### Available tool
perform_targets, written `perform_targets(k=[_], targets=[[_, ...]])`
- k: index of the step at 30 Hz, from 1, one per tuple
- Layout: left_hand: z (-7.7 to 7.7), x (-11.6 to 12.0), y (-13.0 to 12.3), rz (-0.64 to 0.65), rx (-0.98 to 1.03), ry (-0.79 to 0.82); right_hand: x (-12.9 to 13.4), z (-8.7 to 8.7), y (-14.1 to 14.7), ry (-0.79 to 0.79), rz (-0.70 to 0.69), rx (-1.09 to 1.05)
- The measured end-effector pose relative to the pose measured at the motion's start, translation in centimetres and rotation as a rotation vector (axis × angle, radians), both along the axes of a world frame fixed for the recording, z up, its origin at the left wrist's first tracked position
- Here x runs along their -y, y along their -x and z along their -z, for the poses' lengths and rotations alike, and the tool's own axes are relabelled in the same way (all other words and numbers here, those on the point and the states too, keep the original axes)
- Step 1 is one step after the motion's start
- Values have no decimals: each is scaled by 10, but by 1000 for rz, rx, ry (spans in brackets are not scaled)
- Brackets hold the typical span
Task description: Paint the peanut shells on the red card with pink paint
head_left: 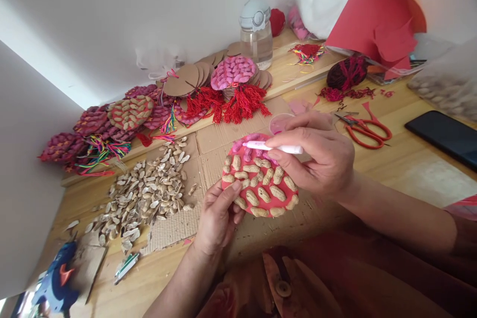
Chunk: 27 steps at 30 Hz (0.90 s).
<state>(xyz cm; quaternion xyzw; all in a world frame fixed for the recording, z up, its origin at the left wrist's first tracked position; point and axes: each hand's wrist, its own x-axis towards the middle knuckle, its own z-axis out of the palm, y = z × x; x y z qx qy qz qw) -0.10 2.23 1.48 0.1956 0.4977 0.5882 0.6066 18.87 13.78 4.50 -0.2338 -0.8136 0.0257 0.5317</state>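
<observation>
A round red disc (265,205) covered with peanut shells is held up in the middle of the view. My left hand (218,216) grips its lower left edge, thumb on the front. The shells along its top are pink; the others keep their tan colour. My right hand (320,151) pinches a pale pink pen (285,148), whose tip lies at the pink shells near the disc's upper left. Behind my right hand, a small clear dish (280,123) with pink in it is partly hidden.
Peanut shells (149,191) lie heaped on cardboard at the left, near a blue glue gun (57,278). Finished discs (233,70) with tassels and a bottle (256,35) stand at the back. Red scissors (367,130) and a black phone (443,134) are at the right.
</observation>
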Motion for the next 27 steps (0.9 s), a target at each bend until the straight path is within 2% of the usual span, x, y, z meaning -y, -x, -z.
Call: perform_targets(k=[2, 6, 12, 16, 23, 27], targets=[[-1, 0, 0, -5, -7, 2, 0, 1, 0, 1, -23, 19], [-2, 1, 0, -5, -20, 9, -2, 0, -2, 18, 37, -61], [1, 0, 1, -42, -63, -7, -8, -4, -5, 193, 7, -298], [4, -1, 3, -56, -55, -28, -13, -2, -2, 277, -28, -377], [10, -8, 8, -77, 6, -62, -18, 5, -1, 231, -87, -383], [16, -16, 11, -120, 123, -102, -22, 8, -3, 237, -75, -375]])
